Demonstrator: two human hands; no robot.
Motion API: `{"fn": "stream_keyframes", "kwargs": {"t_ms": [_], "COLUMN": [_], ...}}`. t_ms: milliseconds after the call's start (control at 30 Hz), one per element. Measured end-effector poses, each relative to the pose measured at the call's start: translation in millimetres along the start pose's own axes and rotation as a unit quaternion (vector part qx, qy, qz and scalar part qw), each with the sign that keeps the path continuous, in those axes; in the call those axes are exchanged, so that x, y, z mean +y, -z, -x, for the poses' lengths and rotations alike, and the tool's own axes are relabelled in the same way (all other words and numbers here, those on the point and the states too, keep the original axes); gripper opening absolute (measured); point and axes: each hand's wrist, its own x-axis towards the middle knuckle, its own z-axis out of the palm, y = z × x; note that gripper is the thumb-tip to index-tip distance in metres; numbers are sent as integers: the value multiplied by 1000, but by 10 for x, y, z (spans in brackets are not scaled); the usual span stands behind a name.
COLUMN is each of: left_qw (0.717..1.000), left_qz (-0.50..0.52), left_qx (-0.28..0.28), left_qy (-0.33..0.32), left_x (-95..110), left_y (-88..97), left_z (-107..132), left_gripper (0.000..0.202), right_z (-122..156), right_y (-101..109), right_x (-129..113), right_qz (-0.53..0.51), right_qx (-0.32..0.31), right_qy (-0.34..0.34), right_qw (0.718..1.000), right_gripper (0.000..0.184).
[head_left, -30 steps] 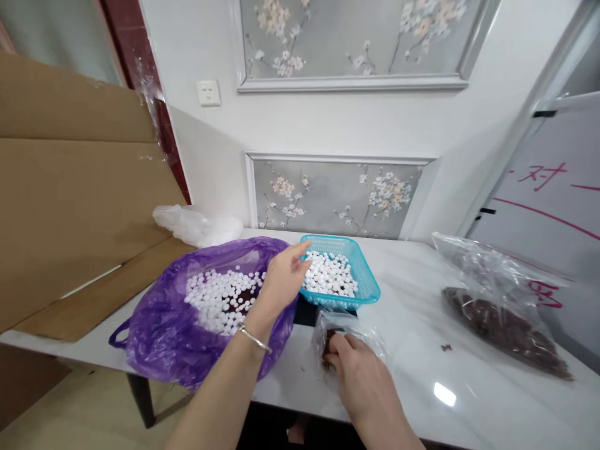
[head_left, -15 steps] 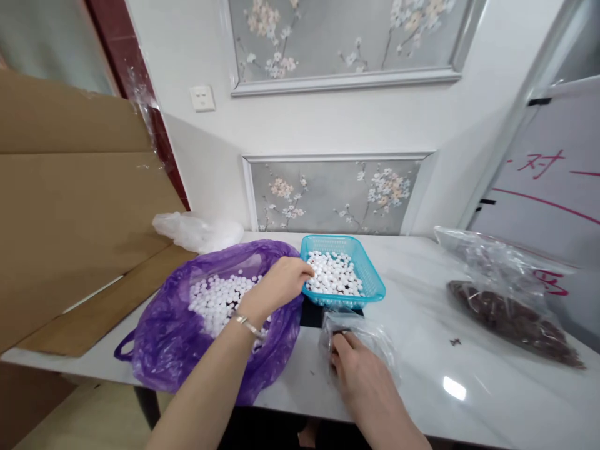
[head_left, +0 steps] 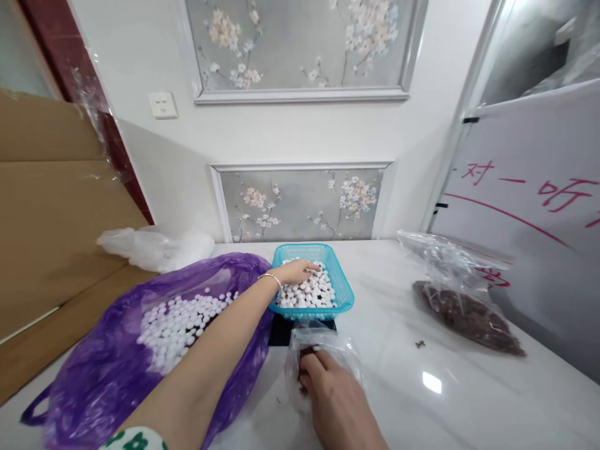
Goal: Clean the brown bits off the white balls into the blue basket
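My left hand reaches into a light-blue plastic basket, its fingers slightly apart over the small white balls inside. Dark bits show among these balls. In front of the basket, my right hand is inside the mouth of a small clear plastic bag. Its fingers are curled closed around small brown pieces, partly hidden by the hand. Under my left forearm, a purple plastic bag lies wide open and holds many more white balls.
A clear bag of brown pieces lies on the right of the white table. A few loose brown pieces are nearby. Something flat and black sits under the basket's front. A cardboard box and white plastic bag are left.
My left hand has moved from the basket's left rim further in over the white balls. My right hand stays at the small clear bag. The view has shifted to the right.
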Motion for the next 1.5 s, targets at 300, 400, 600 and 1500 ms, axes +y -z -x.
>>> {"fn": "stream_keyframes", "kwargs": {"t_ms": [300,400,600,1500], "left_qw": [994,992,983,974], "left_qz": [12,13,16,78], "left_qx": [109,121,151,142], "left_qy": [15,16,99,159], "left_x": [102,229,184,-43], "left_y": [458,531,333,-275], "left_z": [572,1167,2186,2445], "left_gripper": [26,27,33,24], "right_z": [147,225,221,380], "right_y": [87,93,13,220], "right_x": [73,140,292,-63], "right_qz": [-102,-127,-110,-204], "right_qx": [30,74,148,215], "right_qy": [51,56,81,-28], "right_qw": [993,988,979,955], "right_gripper": [37,33,21,24]}}
